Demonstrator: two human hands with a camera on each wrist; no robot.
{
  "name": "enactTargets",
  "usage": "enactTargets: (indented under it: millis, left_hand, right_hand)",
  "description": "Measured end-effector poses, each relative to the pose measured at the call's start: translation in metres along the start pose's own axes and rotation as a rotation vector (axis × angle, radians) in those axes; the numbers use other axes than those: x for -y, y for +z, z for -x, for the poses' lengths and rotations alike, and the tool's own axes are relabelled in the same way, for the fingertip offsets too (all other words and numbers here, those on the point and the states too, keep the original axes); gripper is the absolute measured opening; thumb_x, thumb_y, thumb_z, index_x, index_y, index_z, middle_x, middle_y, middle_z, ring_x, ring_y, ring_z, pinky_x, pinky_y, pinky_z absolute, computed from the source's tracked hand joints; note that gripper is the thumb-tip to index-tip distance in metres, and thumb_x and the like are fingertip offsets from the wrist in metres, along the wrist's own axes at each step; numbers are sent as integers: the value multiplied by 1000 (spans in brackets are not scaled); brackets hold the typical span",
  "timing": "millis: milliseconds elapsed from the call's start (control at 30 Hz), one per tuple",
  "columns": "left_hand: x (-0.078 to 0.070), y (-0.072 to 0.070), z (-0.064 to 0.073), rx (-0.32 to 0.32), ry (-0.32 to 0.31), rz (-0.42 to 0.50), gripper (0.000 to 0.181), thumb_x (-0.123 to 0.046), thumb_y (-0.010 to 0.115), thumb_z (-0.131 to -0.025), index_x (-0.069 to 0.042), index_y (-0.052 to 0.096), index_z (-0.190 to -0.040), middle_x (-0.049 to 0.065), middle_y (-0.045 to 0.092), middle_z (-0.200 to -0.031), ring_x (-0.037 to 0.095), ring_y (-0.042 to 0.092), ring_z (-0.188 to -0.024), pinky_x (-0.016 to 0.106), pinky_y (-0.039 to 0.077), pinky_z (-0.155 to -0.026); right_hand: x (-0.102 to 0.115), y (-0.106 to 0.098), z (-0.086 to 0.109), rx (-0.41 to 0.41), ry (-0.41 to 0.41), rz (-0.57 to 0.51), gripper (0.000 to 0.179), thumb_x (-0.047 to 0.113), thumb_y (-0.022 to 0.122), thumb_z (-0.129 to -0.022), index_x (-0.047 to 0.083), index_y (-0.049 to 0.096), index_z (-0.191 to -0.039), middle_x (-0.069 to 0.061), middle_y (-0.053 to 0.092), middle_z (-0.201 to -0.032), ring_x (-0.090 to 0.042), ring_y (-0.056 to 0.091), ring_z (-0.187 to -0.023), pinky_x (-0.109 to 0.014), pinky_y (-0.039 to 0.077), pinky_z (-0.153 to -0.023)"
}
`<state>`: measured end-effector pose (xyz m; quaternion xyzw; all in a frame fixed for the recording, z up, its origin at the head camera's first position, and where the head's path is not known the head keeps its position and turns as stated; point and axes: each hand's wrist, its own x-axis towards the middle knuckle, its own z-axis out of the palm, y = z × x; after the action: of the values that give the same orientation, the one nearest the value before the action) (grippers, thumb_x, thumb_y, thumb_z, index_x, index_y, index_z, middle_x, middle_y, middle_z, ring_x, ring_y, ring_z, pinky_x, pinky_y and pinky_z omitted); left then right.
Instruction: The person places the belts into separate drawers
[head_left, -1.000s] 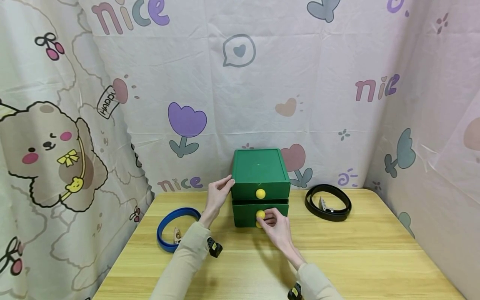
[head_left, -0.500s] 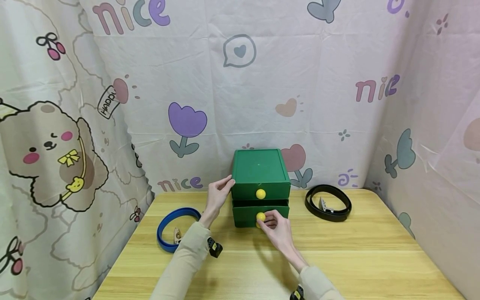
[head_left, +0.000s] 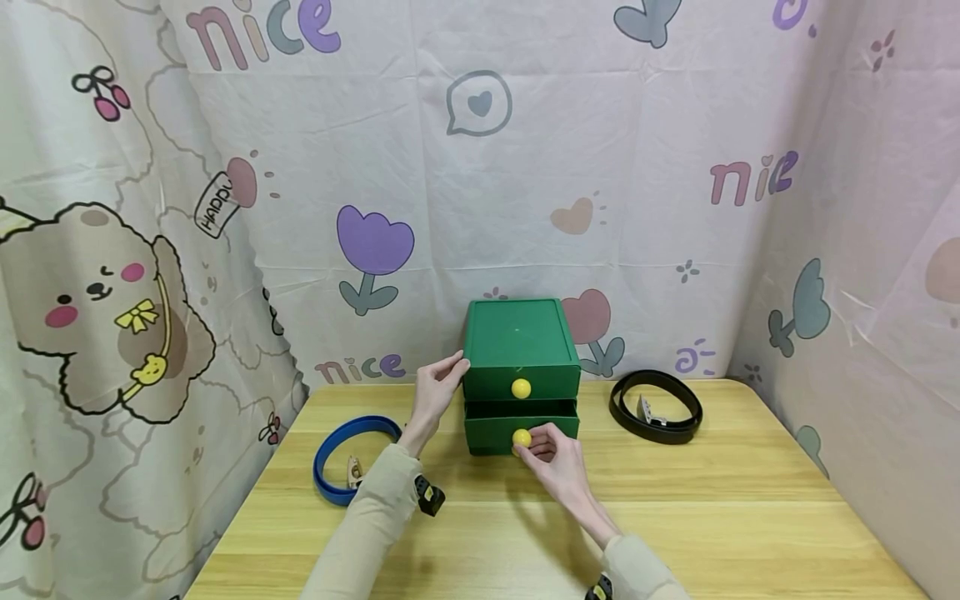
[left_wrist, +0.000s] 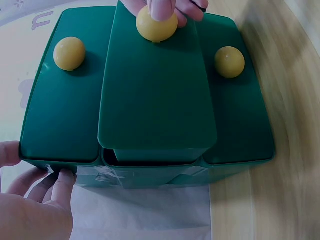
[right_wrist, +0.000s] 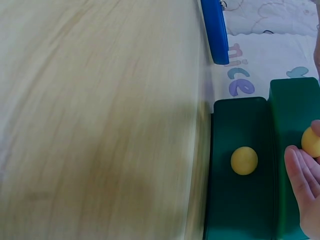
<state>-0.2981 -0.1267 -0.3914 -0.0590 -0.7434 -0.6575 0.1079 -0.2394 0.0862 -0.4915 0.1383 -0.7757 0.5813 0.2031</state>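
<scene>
A green drawer cabinet (head_left: 517,329) with round yellow knobs stands at the back of the table. Its middle drawer (head_left: 487,437) is pulled part way out, with a dark gap above its front. My right hand (head_left: 561,468) pinches that drawer's yellow knob (head_left: 522,437) between thumb and fingers. At the cabinet's upper left front corner, my left hand (head_left: 433,398) holds the edge, thumb and fingers on either side of it in the left wrist view. The top drawer (left_wrist: 65,110) and bottom drawer (left_wrist: 235,110) are in. What lies inside the middle drawer is hidden.
To the left on the wooden table (head_left: 675,517) lies a coiled blue belt (head_left: 322,467). A coiled black belt (head_left: 663,432) with a silver buckle lies to the right. A printed curtain (head_left: 525,167) hangs close behind the cabinet.
The middle drawer has come slightly farther out toward me, and its upper gap is wider. My right hand has moved down and nearer with the knob; the left hand has stayed put.
</scene>
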Motion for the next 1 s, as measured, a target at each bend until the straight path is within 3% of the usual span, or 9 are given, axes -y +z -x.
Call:
enactTargets:
  millis: [467, 1000]
  left_hand:
    - [0, 0, -1, 3, 5, -5, 39, -22, 64, -100, -7, 64, -136, 14, 64, -139, 29, 61, -129, 44, 49, -108]
    - [0, 0, 0, -5, 3, -13, 40, -22, 65, -99, -6, 64, -135, 15, 64, -138, 30, 62, -128, 41, 52, -106]
  right_hand:
    - [-3, -5, 2, 22, -108, 53, 19, 8, 84, -80, 8, 70, -92, -5, 75, -79, 0, 67, -69, -19, 58, -62]
    - [-2, -6, 5, 45, -114, 50, 20, 5, 84, -78, 7, 70, -92, -6, 76, -79, -2, 68, -69, -19, 58, -62]
